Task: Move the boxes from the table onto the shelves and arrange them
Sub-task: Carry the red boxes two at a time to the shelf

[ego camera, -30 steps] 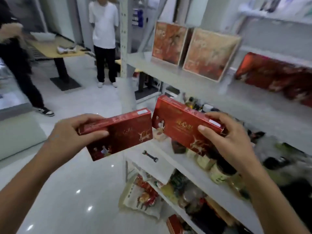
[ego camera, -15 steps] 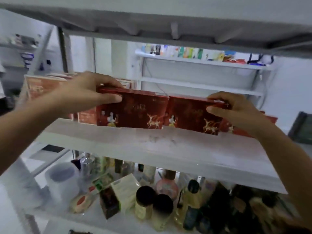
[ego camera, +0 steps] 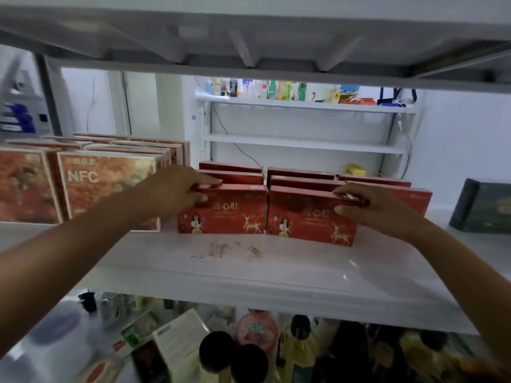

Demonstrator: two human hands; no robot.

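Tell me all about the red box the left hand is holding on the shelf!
The left red box is a flat, cardboard-looking carton standing upright on the white shelf, front facing the camera. It shows gold writing, a cartoon girl and a golden deer. The left hand grips its top left corner, fingers on top, thumb on the front. Its right edge sits right beside the right red box; more red boxes stand behind.
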